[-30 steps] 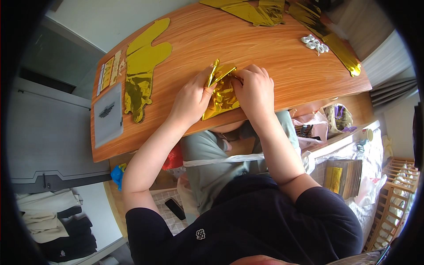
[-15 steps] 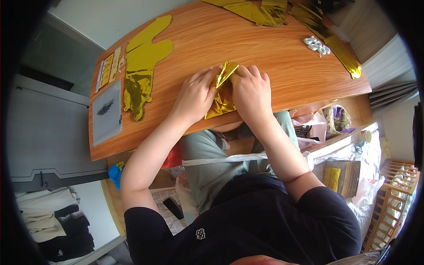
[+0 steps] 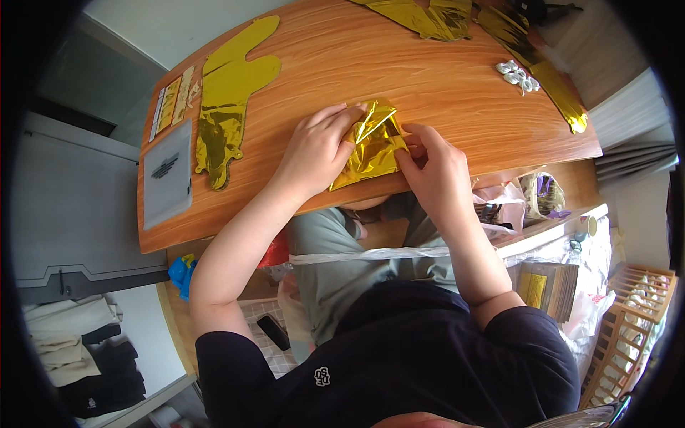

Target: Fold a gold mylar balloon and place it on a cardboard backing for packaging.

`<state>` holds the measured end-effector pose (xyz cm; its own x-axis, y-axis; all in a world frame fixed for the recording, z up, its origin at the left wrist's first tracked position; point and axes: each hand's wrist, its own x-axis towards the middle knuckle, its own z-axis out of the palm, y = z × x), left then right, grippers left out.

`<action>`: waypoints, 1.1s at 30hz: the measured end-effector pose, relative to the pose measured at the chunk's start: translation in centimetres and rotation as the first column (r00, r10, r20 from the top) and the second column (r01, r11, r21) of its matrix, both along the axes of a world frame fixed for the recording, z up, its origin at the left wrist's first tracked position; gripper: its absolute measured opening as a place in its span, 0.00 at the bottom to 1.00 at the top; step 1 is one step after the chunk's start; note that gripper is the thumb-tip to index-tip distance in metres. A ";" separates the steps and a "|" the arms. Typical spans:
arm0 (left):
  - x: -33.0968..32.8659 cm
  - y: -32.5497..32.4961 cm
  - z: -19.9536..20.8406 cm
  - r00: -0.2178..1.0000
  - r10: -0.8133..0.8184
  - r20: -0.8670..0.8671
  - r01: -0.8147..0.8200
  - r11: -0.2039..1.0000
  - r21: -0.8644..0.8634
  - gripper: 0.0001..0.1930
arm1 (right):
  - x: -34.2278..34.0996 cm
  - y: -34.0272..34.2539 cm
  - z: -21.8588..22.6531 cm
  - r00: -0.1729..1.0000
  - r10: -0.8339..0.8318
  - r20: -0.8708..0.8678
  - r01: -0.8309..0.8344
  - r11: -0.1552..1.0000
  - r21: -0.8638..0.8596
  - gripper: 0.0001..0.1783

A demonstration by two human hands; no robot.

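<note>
Gold sheet (image 3: 374, 151): glossy, crinkled foil | Table (image 3: 321, 71): smooth wood grain

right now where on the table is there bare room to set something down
The widest bare patch of table lies beyond the crinkled gold foil, between the flat foil shape and the white coils. A narrower one separates that shape from the left hand. Crowded: the left end, around the translucent pouch, and the far right, with foil sheets.

wood-grain table (image 3: 321, 57), grey door (image 3: 78, 207) at left, pale wall (image 3: 157, 28) beyond, gathered grey curtain (image 3: 635, 165) at right
</note>
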<state>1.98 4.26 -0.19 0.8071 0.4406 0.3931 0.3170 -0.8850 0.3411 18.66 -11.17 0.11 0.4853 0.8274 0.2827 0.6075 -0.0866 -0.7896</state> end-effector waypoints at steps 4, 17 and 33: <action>0.1 0.0 0.2 0.999 -0.045 -0.006 0.045 0.999 -0.017 0.28 | -0.1 0.4 -0.4 0.997 -0.068 0.034 0.067 0.997 0.023 0.18; -0.1 -0.2 0.5 0.981 -0.107 -0.163 0.117 0.992 0.051 0.32 | 0.6 -0.2 -1.1 0.925 -0.048 0.377 -0.017 0.986 0.168 0.13; 0.2 0.1 0.2 0.961 -0.159 -0.226 0.174 0.984 0.047 0.26 | 1.5 -1.3 0.2 0.917 0.135 0.375 -0.162 0.986 0.041 0.12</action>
<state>2.13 4.39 0.01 0.9366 0.2719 0.2211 0.2241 -0.9497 0.2187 20.21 -12.44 0.35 0.2079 0.8536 0.4776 0.8586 0.0747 -0.5071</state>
